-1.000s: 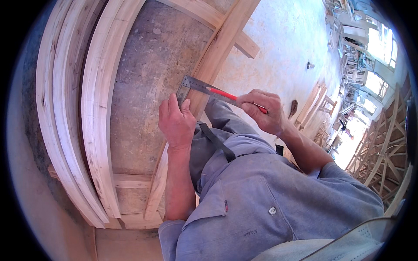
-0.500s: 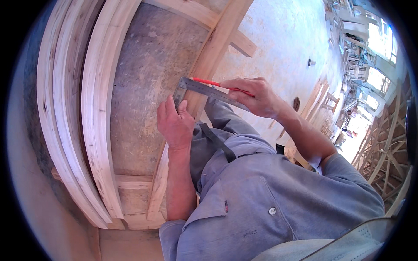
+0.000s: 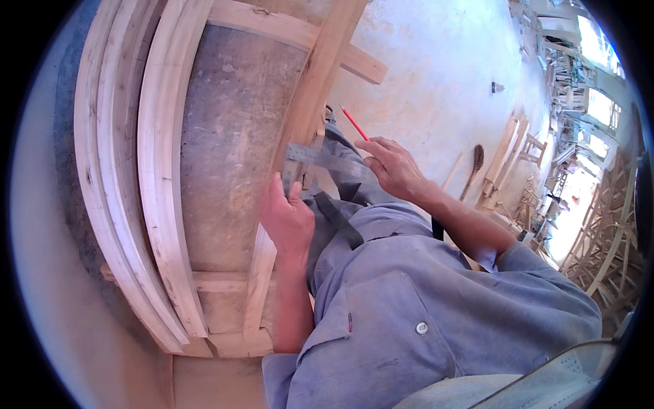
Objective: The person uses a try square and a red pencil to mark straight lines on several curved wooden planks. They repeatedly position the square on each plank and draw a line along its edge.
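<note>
From my remote view, the left hand holds the short arm of the metal square between thumb and fingers; the corner lies just far of the fingertips, the blade extending right. The right hand pinches the red pencil, right of the wooden beam.

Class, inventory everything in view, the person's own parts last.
Pencil: one, red, upper centre
Square: one, metallic grey, centre
Beam: one, pale, centre
Crosspieces: several, pale, top and lower left
Timbers: several, pale, left
Worn surface: one, brown, mid-left
Floor: one, whitish, right
Brush-like object: one, brown, right
Small object: one, dark, upper right
Wood pieces: many, brown, far right
Windows: several, white, upper right
Shirt: one, blue-grey, lower centre
Trousers: one, dark grey, centre
Left hand: one, bare, holding square
Right hand: one, bare, holding pencil
</note>
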